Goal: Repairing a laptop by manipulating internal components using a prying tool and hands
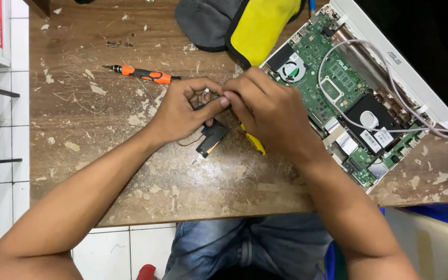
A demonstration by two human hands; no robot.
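Both hands meet over the worn tabletop (105, 171), just left of the opened laptop (348, 98). Left hand (182, 111) pinches a small black speaker module (212, 137) w/ thin wires; right hand (268, 106) is closed on the wire end at its top, a yellow tool (253, 142) poking out beneath the palm. The module looks light, rigid plastic, prob. fragile at the leads, so best gripped by the body edges, not the wires. An orange screwdriver (143, 74) lies apart, up left.

Scarred wooden table (105, 171) over white tiled floor (110, 254).
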